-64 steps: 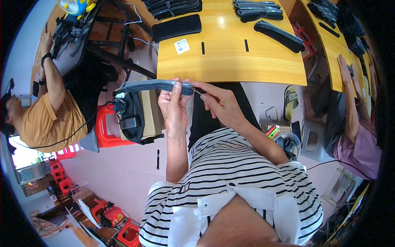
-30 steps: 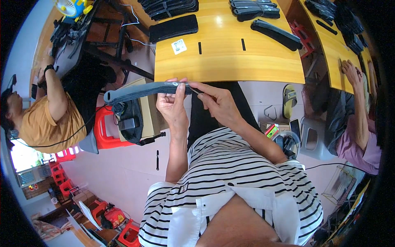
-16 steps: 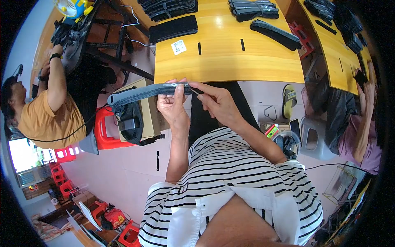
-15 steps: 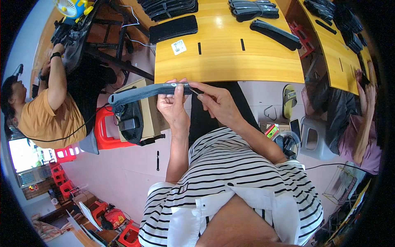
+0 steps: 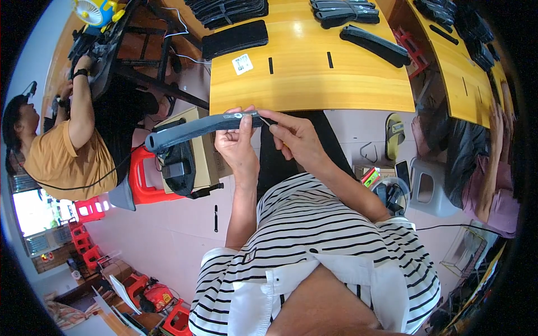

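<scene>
A long, dark grey and black padded strip point(image 5: 185, 131) stretches leftward from my hands, just in front of the table edge. My left hand point(image 5: 240, 148) is closed round its right part, thumb on the near face beside a small white oval mark. At the strip's right end, my right hand point(image 5: 297, 140) pinches a slim, pointed tool point(image 5: 265, 120) whose tip meets that end. Fingers cover most of the tool, so its exact kind is hidden.
The yellow wooden table point(image 5: 311, 92) bears stacked dark strips point(image 5: 227, 12), a black pad point(image 5: 235, 39), another strip point(image 5: 374, 46) and a white label point(image 5: 242, 64). Left sits a person in orange point(image 5: 73, 154) near a red stool point(image 5: 140, 173); another person's arm point(image 5: 493, 168) is at right.
The held strip has turned slightly, its left end a little further left and its upper face showing more. My hands keep nearly the same place. The right-hand person's hand has shifted.
</scene>
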Available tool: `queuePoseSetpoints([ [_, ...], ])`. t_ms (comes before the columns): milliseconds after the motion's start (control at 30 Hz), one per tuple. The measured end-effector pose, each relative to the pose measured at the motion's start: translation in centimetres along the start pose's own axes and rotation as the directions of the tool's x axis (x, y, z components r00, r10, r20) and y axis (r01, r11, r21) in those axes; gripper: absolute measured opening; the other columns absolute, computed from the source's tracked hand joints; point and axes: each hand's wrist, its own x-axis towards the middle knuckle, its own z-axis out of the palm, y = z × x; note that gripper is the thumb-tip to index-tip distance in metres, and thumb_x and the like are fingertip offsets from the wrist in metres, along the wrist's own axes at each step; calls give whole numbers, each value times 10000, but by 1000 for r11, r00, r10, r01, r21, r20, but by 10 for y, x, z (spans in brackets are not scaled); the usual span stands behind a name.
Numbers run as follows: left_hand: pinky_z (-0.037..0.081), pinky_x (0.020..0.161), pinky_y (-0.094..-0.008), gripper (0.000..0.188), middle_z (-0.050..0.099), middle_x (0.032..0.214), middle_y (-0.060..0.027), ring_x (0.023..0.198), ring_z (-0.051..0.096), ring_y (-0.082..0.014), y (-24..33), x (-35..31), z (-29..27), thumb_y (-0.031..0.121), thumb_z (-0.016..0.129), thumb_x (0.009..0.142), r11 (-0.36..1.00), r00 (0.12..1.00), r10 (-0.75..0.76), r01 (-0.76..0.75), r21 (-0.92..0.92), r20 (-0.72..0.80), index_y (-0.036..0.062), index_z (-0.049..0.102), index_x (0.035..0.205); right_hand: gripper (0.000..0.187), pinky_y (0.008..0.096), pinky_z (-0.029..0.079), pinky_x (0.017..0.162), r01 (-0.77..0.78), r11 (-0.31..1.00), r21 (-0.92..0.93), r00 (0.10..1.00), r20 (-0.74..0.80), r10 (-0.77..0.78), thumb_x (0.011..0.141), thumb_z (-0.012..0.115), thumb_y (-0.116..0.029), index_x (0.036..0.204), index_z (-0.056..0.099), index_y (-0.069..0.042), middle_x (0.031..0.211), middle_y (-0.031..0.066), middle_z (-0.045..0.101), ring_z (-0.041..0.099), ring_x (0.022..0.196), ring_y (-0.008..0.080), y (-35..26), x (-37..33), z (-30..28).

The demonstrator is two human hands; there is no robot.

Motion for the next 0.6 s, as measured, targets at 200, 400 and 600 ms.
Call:
queuePoseSetpoints([
  [200, 481, 790, -261, 210, 615, 977, -151, 875, 599, -165, -2, -3, 4, -44, 594, 799, 956, 981, 188, -192, 221, 39, -39, 524, 996, 335, 159, 314, 394, -18, 998, 58, 1000, -10, 18, 899, 461, -81, 1228, 522, -98, 550, -17, 451, 388, 429, 30, 0, 0, 1],
  [400, 462, 827, -286, 204, 594, 1017, -160, 958, 576, -194, -10, -9, 4, -68, 589, 787, 900, 953, 268, -300, 317, 144, -31, 544, 983, 337, 179, 343, 387, 31, 986, 162, 998, -57, -22, 894, 462, -73, 1221, 529, -115, 538, -28, 440, 382, 426, 34, 9, -2, 4],
  [600, 465, 838, -293, 200, 604, 987, -145, 932, 588, -200, 0, -7, 3, -56, 594, 796, 843, 927, 258, -354, 405, 274, -37, 537, 986, 323, 179, 341, 378, 76, 997, -9, 992, -105, -76, 878, 486, -65, 1191, 556, -106, 541, -19, 454, 394, 423, 35, 12, -2, -3],
])
